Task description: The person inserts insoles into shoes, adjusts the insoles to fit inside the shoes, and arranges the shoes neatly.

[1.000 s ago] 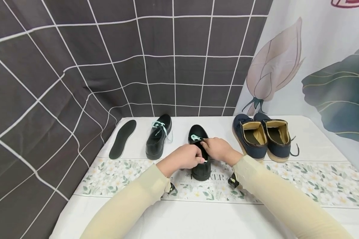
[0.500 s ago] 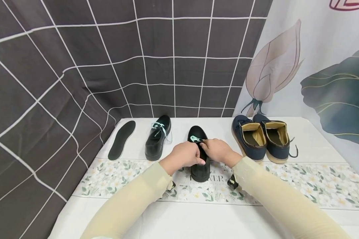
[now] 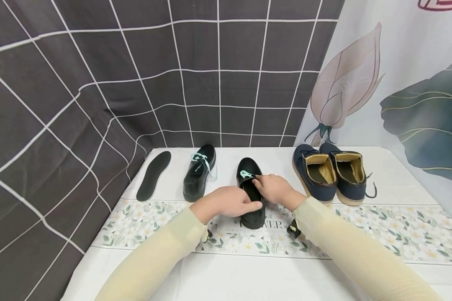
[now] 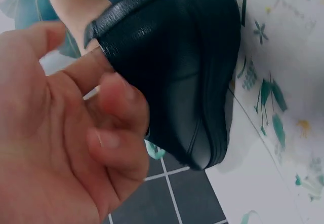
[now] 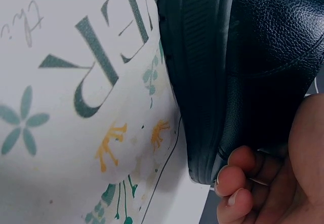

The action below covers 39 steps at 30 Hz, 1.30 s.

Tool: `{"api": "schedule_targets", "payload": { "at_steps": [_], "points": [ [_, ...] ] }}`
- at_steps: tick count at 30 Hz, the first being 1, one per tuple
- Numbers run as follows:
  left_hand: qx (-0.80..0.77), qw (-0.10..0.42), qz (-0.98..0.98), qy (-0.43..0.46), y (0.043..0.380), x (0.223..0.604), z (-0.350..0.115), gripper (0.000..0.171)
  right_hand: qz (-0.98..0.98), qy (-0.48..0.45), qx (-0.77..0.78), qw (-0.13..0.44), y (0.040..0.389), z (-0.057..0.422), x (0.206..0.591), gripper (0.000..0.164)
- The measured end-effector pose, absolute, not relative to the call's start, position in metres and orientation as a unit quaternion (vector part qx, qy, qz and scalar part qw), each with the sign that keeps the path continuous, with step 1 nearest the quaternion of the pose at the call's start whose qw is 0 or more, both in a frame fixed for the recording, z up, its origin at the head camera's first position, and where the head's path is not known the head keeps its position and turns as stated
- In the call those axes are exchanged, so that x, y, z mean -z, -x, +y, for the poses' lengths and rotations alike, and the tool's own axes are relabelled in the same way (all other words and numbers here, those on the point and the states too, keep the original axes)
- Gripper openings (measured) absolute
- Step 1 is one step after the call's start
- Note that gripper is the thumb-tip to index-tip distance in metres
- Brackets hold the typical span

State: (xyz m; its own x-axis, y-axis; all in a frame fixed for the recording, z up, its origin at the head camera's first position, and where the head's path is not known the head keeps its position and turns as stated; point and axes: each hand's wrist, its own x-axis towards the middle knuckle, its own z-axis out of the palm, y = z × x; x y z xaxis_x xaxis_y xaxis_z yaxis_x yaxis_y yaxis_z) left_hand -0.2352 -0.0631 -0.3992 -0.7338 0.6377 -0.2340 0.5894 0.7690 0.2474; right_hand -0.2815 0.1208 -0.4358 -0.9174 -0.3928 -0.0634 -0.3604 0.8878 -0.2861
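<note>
Our right hand (image 3: 273,188) grips the nearer black shoe (image 3: 254,219); our left hand (image 3: 229,201) is relaxed.
A slackening grip could let it skid.

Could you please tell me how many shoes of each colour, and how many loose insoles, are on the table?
Black shoes: 2
Navy shoes: 2
Loose black insole: 1
Total: 5
</note>
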Motion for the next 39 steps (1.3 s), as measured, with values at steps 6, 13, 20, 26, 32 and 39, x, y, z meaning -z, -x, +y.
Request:
{"api": "schedule_targets", "payload": {
  "at_steps": [6, 13, 20, 26, 32, 39],
  "points": [
    [-0.057, 0.089, 0.922, -0.372, 0.227, 0.407, -0.06, 0.025, 0.97, 0.198, 0.132, 0.057, 0.282, 0.122, 0.437, 0.049],
    [-0.078, 0.114, 0.923, -0.358, 0.226, 0.402, -0.053, 0.013, 0.969, 0.199, 0.135, 0.051, 0.28, 0.122, 0.437, 0.05],
    [-0.065, 0.131, 0.928, -0.344, 0.225, 0.4, -0.05, 0.032, 0.969, 0.198, 0.138, 0.057, 0.281, 0.121, 0.438, 0.051],
    [-0.052, 0.16, 0.928, -0.332, 0.226, 0.405, -0.046, 0.027, 0.97, 0.191, 0.139, 0.061, 0.28, 0.121, 0.437, 0.051],
    [-0.038, 0.167, 0.933, -0.316, 0.224, 0.406, -0.042, 0.029, 0.97, 0.191, 0.138, 0.064, 0.28, 0.12, 0.437, 0.051],
    [-0.064, 0.164, 0.927, -0.332, 0.226, 0.415, -0.046, 0.028, 0.97, 0.186, 0.144, 0.067, 0.28, 0.122, 0.436, 0.052]
  ]
}}
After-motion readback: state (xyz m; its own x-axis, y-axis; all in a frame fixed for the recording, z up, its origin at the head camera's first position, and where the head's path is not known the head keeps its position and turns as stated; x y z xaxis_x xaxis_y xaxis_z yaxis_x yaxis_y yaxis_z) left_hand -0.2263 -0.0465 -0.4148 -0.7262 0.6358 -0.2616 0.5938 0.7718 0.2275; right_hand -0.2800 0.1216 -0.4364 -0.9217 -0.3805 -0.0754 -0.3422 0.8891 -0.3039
